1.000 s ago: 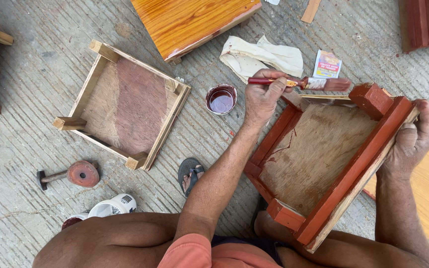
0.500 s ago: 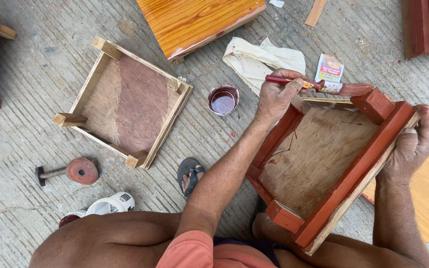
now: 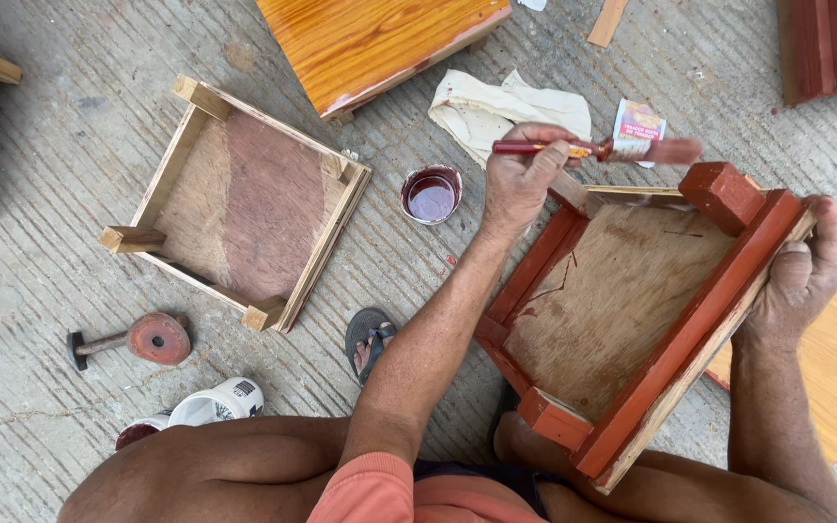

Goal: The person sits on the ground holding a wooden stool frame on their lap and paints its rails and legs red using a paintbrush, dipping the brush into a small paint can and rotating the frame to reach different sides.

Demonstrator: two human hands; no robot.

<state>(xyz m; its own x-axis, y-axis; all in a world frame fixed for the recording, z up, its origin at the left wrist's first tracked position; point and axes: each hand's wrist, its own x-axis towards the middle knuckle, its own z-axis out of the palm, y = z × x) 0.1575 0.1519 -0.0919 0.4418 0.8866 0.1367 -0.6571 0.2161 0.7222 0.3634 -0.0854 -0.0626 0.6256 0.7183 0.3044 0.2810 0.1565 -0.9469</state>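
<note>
My left hand (image 3: pixel 520 179) grips a red-handled paintbrush (image 3: pixel 598 149), its bristles hovering over the far corner of an upturned wooden stool frame (image 3: pixel 690 339). The rails and legs of this frame are painted red-brown, and its inner panel is bare wood. My right hand (image 3: pixel 801 271) clasps the frame's right rail and holds it tilted against my legs. A small round tin of red-brown paint (image 3: pixel 431 194) stands on the concrete just left of my left hand.
An unpainted upturned stool (image 3: pixel 244 203) lies at the left. A varnished orange stool top (image 3: pixel 380 44) and a stained white rag (image 3: pixel 506 107) lie beyond. A hammer-like tool (image 3: pixel 138 339), a white can (image 3: pixel 215 402) and a sandal (image 3: pixel 370 339) lie near my knee.
My left hand has carried the brush rightwards, from near the paint tin toward the frame's far corner. My right hand keeps its hold on the frame.
</note>
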